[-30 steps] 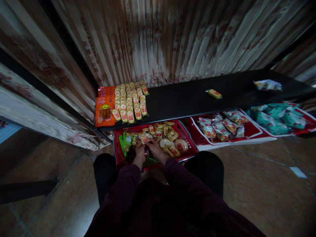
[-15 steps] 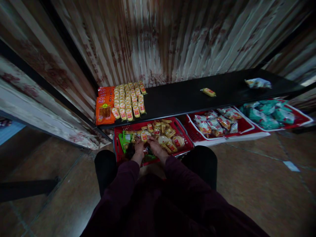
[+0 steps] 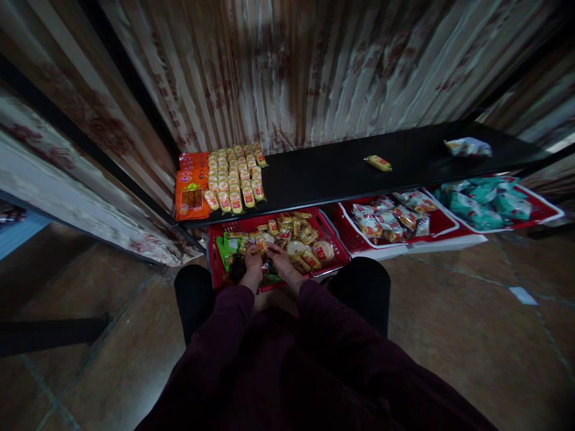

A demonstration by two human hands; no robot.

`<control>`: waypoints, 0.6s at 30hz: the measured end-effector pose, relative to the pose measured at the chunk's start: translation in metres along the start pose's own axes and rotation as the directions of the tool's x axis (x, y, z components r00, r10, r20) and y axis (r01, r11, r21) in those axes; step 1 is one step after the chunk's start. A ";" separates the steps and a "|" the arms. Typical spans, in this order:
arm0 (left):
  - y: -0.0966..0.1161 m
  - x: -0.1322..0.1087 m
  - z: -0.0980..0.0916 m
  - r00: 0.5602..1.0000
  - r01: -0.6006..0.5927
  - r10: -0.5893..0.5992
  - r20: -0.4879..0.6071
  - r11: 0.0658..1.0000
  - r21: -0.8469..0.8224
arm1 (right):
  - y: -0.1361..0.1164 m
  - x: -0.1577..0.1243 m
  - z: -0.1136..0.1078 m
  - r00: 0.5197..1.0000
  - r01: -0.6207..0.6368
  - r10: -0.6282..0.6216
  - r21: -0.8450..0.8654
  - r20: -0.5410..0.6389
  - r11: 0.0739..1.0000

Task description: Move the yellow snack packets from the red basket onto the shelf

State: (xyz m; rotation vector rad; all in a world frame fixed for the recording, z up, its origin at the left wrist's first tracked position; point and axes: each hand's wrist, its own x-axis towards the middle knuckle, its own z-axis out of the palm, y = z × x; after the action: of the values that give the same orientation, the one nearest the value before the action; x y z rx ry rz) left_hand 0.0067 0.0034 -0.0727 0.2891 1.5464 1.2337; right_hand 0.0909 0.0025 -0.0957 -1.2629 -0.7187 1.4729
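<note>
My left hand [image 3: 253, 263] and my right hand [image 3: 280, 261] are close together over a red basket [image 3: 340, 257] below the shelf. Between their fingertips is a small yellow snack cake [image 3: 261, 243] in a clear wrapper with a red label. Both hands look closed on its sides, though the dim light blurs the fingers. Around them lie loose wrapped snacks [image 3: 309, 258] and, at the left, green packets [image 3: 221, 251]. On the shelf above, similar wrapped cakes [image 3: 236, 202] stand in tight rows beside orange snack bags [image 3: 192, 197].
The black shelf [image 3: 314, 173] also holds a single wrapped cake [image 3: 378, 163] and a white packet [image 3: 468, 147]. To the right stand a basket [image 3: 345, 230] of white-and-orange packets and another basket [image 3: 550, 212] of teal packets. A patterned curtain [image 3: 287, 72] hangs behind; my knees flank the near basket.
The view has shifted slightly, so the shelf and baskets sit a little higher in the picture. My hands stay together at the snack cake, which appears slightly more tilted.
</note>
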 end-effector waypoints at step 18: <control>0.004 0.001 0.001 0.980 0.171 -0.147 0.132 0.967 -0.191 | -0.011 -0.006 0.010 0.990 0.142 -0.140 -0.147 0.027 0.979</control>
State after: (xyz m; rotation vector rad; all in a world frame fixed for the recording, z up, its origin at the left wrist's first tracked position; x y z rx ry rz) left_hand 0.0054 0.0058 -0.0697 0.1002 1.3065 1.2131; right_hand 0.0841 0.0015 -0.0812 -1.2850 -0.9243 1.3350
